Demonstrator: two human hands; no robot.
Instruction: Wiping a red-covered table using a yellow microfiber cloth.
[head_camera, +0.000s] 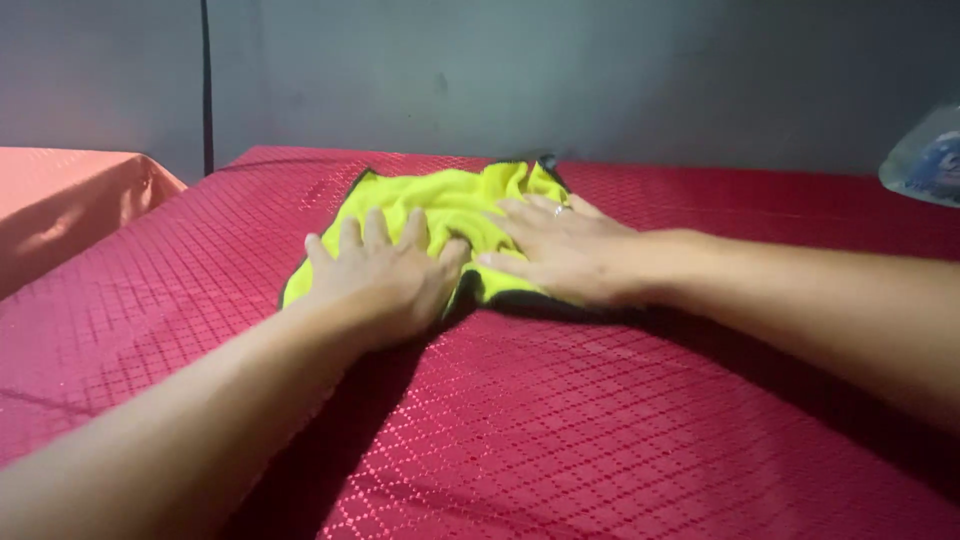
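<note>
Two hands on one cloth, head view only. I see the left hand flat, palm down, fingers spread, pressing the near-left part of the yellow-green cloth. Right hand is also flat and open, fingers pointing left across the cloth's right half, with a ring on one finger. Neither hand is pinching or gripping; both just rest on top.

The cloth sits directly under and just beyond both hands, toward the far middle of the table. Its long axis runs roughly near-left to far-right, and it's bunched up rather than laid flat. The two hands are about equally near, thumbs almost touching at the cloth's near edge.

Materials: the cloth looks like soft, fuzzy microfibre with a dark trim at the edge (possibly a dark underside, can't tell). The table cover is a shiny red fabric with a diamond quilt pattern. An orange covered surface stands to the left, a plain grey wall is behind, and a clear plastic object is cut off at the right edge.
</note>
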